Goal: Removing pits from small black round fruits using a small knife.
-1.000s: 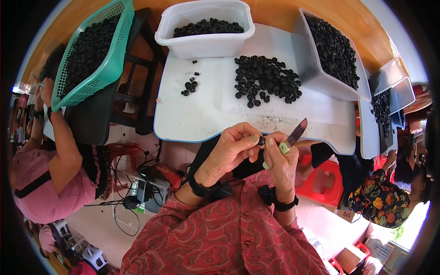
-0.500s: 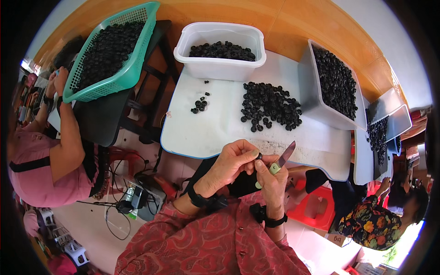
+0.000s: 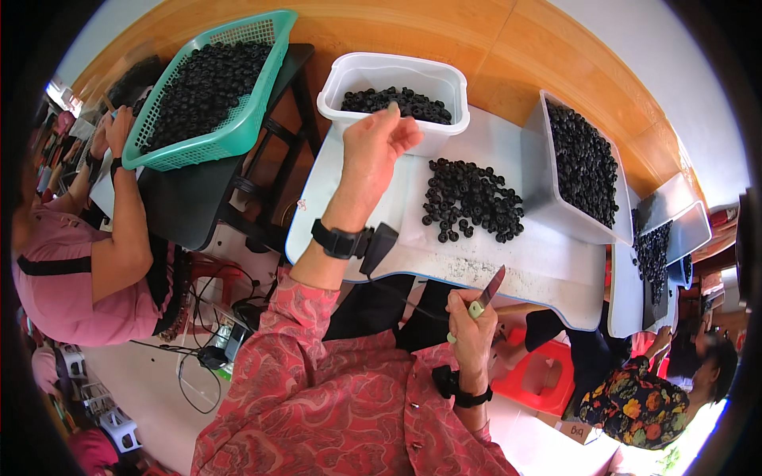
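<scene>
My left hand (image 3: 376, 151) reaches over the near rim of the white tub (image 3: 337, 113), which is partly filled with small black ring-like parts (image 3: 399, 101). Its fingers are apart, and no part shows in them. At the table's front edge my right hand (image 3: 473, 333) is closed round a folding knife (image 3: 476, 309) with a pale green handle. The blade points up and away to the right. A loose pile of black parts (image 3: 470, 198) lies on the white table (image 3: 381, 250), beyond the knife. My left forearm hides the table's left part.
A grey bin (image 3: 536, 170) full of black parts stands at the table's right, with clear containers (image 3: 679, 226) beyond. At left, a green basket (image 3: 255, 131) of parts rests on a black table (image 3: 178, 210). Co-workers (image 3: 87, 278) sit at both sides. A red stool (image 3: 540, 381) stands at lower right.
My left hand has left the black part it held against my right thumb and moved up and left to the tub. The right hand has lowered slightly, still with the knife.
</scene>
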Action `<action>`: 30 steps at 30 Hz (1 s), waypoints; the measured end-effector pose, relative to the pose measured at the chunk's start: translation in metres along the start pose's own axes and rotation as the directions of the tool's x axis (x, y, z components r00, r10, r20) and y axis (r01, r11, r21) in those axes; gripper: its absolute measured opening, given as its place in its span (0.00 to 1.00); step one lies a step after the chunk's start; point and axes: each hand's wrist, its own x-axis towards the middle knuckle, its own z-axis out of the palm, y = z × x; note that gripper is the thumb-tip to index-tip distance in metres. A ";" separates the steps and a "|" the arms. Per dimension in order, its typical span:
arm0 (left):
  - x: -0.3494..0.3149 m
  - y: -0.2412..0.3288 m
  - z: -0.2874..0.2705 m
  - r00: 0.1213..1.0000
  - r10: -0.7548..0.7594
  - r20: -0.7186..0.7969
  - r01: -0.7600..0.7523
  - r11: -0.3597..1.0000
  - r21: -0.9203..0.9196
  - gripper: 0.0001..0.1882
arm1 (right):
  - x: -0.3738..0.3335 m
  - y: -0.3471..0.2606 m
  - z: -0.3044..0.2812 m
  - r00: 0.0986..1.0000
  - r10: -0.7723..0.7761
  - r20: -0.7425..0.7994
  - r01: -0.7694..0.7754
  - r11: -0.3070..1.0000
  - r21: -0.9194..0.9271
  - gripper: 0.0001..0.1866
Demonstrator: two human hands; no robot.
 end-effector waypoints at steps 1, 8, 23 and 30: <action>-0.005 -0.009 -0.003 1.000 -0.011 -0.011 0.011 0.998 0.060 0.09 | 0.002 0.001 -0.001 1.000 -0.010 -0.006 0.010 1.000 0.003 0.07; -0.074 -0.075 -0.026 0.997 -0.049 0.052 -0.002 0.704 0.710 0.08 | 0.004 0.008 -0.001 1.000 0.008 -0.010 -0.009 1.000 -0.007 0.06; -0.111 -0.116 -0.020 0.877 0.073 0.475 -0.479 0.037 0.877 0.13 | 0.003 0.005 -0.004 0.999 0.033 -0.003 -0.033 0.997 -0.062 0.07; -0.120 -0.109 -0.021 0.846 0.000 0.532 -0.532 -0.038 0.846 0.10 | 0.004 0.008 -0.007 1.000 0.023 -0.012 -0.024 0.996 -0.091 0.08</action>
